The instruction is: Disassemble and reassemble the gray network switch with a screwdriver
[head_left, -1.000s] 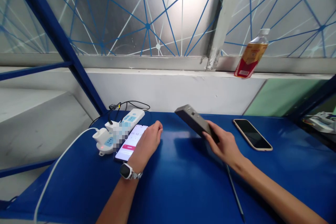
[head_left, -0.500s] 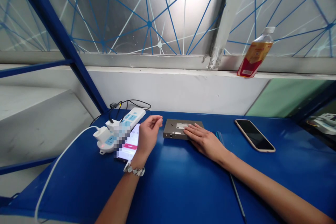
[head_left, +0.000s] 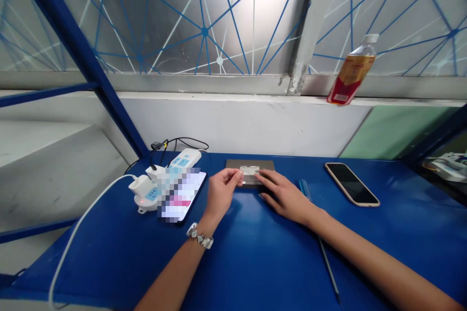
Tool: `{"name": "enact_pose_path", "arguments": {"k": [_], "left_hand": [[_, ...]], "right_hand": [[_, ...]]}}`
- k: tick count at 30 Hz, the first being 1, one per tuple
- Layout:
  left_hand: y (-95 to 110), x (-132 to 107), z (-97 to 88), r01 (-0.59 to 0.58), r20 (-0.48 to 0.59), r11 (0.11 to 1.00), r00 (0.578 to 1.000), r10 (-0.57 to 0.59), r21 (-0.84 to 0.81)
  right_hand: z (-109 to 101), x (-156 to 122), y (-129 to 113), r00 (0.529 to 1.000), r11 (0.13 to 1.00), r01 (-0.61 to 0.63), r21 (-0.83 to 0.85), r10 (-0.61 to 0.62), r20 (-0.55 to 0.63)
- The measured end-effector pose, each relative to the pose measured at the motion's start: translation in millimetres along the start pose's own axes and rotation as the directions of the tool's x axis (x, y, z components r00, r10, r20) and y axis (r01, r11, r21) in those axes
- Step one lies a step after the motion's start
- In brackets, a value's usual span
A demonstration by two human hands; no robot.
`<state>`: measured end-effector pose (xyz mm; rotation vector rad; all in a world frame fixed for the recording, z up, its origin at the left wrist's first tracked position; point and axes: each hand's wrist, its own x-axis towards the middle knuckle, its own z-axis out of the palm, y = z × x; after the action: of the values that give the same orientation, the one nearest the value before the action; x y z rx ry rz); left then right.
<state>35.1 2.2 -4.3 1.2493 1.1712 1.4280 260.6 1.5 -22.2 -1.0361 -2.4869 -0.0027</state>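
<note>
A flat grey box (head_left: 251, 165) with a white label lies on the blue table (head_left: 255, 262) near the back wall. My right hand (head_left: 282, 196) rests flat on its front part, fingers stretched out over the label. My left hand (head_left: 221, 191), with a watch on its wrist, touches the box's left front corner, thumb and fingers pinched at the label's edge. A lit phone (head_left: 181, 196) lies just left of my left hand.
A white power strip (head_left: 166, 175) with plugs and cables sits at the back left. A dark phone (head_left: 351, 183) lies at the right. A thin rod (head_left: 326, 262) lies under my right forearm. A bottle (head_left: 350, 76) stands on the window ledge.
My right hand has laid the grey box flat on the table and turned it square to the wall. My left hand left the lit phone and reached the box's label.
</note>
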Motion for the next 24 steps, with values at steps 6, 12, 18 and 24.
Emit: {"name": "enact_pose_path", "arguments": {"k": [6, 12, 18, 24], "left_hand": [[-2, -5, 6.1, -0.022, 0.056, 1.000, 0.998, 0.020, 0.020], [-3, -9, 14.7, 0.011, 0.105, 0.999, 0.994, -0.005, -0.053], [-4, -9, 14.3, 0.078, 0.085, 0.988, 0.994, -0.068, -0.131], [-5, -13, 14.3, 0.253, 0.137, 0.907, 0.966, -0.219, -0.338]], "right_hand": [[-37, -51, 2, 0.804, 0.792, -0.588, -0.165, 0.594, -0.019], [-32, -80, 25, 0.667, 0.667, -0.745, 0.022, 0.743, 0.059], [-56, -67, 26, 0.554, 0.196, -0.603, 0.773, 0.800, 0.229], [-75, -37, 23, 0.575, 0.020, -0.008, 1.000, 0.818, -0.011]]}}
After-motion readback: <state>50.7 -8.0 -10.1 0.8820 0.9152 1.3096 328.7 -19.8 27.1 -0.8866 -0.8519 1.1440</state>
